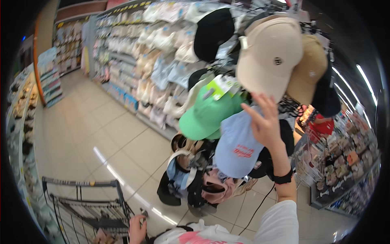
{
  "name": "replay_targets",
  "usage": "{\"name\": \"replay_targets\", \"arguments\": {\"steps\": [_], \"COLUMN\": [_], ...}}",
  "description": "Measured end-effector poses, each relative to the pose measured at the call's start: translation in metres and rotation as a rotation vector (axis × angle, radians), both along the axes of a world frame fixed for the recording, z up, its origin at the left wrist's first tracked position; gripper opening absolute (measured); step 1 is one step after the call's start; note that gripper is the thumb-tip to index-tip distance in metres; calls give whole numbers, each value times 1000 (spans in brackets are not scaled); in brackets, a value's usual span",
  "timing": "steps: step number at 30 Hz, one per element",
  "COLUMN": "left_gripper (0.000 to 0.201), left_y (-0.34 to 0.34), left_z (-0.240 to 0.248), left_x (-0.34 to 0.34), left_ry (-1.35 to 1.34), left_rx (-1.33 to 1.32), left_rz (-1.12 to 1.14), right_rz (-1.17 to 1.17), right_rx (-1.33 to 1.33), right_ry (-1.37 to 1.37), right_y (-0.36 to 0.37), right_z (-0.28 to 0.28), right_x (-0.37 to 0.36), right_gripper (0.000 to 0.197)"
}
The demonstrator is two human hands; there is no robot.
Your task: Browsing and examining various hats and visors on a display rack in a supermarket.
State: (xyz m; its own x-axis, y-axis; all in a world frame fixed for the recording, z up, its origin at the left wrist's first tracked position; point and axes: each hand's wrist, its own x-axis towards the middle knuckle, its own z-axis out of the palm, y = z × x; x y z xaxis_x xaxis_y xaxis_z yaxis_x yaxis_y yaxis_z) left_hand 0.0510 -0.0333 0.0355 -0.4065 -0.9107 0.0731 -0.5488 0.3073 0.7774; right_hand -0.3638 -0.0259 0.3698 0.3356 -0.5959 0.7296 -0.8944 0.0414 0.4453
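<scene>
My right hand is raised to a rack of baseball caps, its fingers stretched out and apart. It overlaps the right side of a light blue cap with red lettering, and the fingertips reach the brim of a beige cap with a small dark emblem. Whether they press on either cap, I cannot tell. A green cap with a tag hangs left of the blue one; a tan cap is behind the beige one. Down at the lower left, my left hand is closed around the edge of a dark shopping cart.
More caps, among them a pink one, hang low on the rack. Shelves of bras line the aisle behind. Tiled floor runs between the cart and those shelves. At right are a wire cart, a person in red and a display.
</scene>
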Motion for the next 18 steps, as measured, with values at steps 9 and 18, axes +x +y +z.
{"name": "replay_targets", "arguments": {"steps": [9,18], "left_gripper": [19,19], "left_y": [36,47], "left_z": [0,-19], "left_x": [26,30], "left_ry": [75,67], "left_rx": [213,-16], "left_rz": [206,273], "right_rz": [255,48], "right_rx": [-33,-51], "right_ry": [-22,-82], "right_y": [-11,-75], "right_z": [-32,19], "right_x": [19,21], "right_gripper": [34,38]}}
